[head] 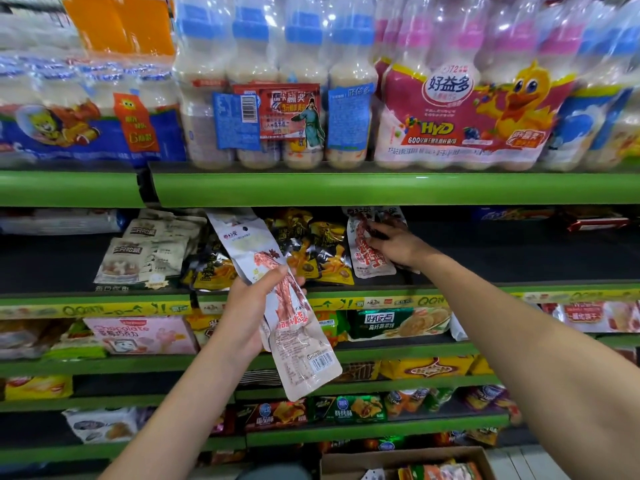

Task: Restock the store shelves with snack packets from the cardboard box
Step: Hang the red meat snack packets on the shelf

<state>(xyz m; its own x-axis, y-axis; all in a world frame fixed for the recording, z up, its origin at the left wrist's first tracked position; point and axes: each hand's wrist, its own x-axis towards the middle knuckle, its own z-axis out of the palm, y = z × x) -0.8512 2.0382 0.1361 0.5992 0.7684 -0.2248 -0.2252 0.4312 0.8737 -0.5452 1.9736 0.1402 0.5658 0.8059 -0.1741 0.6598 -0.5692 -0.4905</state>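
My left hand (249, 306) grips a bunch of long white snack packets (277, 292) with red meat-strip print, held upright in front of the shelves. My right hand (394, 245) reaches into the second green shelf (519, 289) and holds a matching white-and-red packet (360, 251) standing there. The cardboard box (408, 460) sits on the floor at the bottom of the view, with more colourful packets inside.
The top shelf (381, 188) carries shrink-wrapped packs of milk-drink bottles (460, 98). Beige nut packets (145, 251) and black-yellow packets (311, 251) stand left of my right hand. The shelf space right of it is dark and bare. Lower shelves hold biscuits and crisps.
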